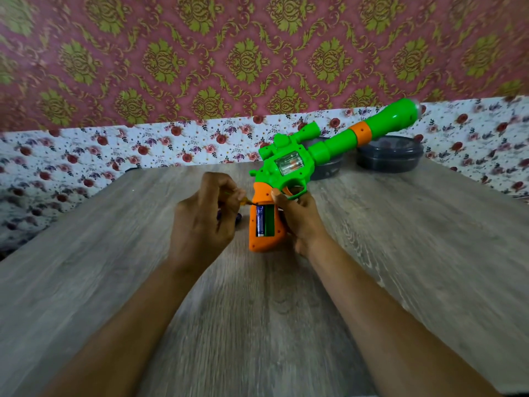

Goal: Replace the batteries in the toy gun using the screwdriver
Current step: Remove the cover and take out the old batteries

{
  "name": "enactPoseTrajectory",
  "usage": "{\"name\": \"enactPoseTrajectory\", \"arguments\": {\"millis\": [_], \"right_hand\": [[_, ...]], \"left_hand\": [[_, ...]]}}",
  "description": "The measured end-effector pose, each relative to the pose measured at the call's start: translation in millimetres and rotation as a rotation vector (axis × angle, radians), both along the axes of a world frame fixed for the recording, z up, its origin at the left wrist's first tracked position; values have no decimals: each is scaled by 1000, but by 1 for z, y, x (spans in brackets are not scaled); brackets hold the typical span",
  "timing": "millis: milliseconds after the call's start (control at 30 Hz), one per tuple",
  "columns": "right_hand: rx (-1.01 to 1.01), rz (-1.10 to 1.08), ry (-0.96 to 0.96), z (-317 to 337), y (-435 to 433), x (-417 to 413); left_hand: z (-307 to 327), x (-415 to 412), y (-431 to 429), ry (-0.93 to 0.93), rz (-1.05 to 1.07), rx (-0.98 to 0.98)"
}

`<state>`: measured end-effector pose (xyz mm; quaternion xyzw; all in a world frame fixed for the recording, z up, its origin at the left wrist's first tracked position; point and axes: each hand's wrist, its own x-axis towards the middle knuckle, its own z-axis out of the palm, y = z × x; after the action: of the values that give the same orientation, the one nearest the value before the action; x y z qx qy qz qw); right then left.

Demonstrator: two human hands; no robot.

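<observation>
A green toy gun [320, 150] with an orange grip [263, 202] is held above the wooden table [257, 310], barrel pointing up to the right. The battery compartment in the grip stands uncovered, with one blue battery [260, 220] in its left slot and the right slot bare green. My right hand [300, 222] grips the handle from the right. My left hand [203, 216] is closed around a small screwdriver [245, 201], whose yellow tip touches the top of the blue battery. A dark object [229, 220], mostly hidden, lies on the table behind my left hand.
Two round dark containers stand at the back of the table, one [389, 153] at the right, the other [326, 164] partly behind the gun. A flowered cloth [86, 156] surrounds the table and patterned wallpaper rises behind it.
</observation>
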<state>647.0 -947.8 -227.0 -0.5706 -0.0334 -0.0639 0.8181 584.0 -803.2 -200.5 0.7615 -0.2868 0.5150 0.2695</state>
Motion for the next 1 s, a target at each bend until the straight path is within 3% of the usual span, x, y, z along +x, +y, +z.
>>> {"name": "enactPoseTrajectory", "arguments": {"millis": [133, 200, 400, 500, 833, 900, 1000], "right_hand": [[-27, -2, -7, 2, -1, -1], [-18, 5, -34, 4, -2, -1], [-57, -92, -82, 10, -10, 3], [-88, -102, -94, 9, -12, 4], [-75, -153, -82, 11, -12, 0], [-118, -160, -149, 15, -10, -2], [-377, -216, -342, 17, -6, -5]], "left_hand": [[1, -1, 1, -25, 15, 76], [1, 0, 0, 11, 9, 8], [0, 15, 6, 409, -7, -777], [-6, 23, 11, 619, -66, -996], [0, 18, 10, 597, -149, -1122], [3, 16, 6, 749, -155, -1171], [-2, 13, -6, 1147, -182, -1099]]}}
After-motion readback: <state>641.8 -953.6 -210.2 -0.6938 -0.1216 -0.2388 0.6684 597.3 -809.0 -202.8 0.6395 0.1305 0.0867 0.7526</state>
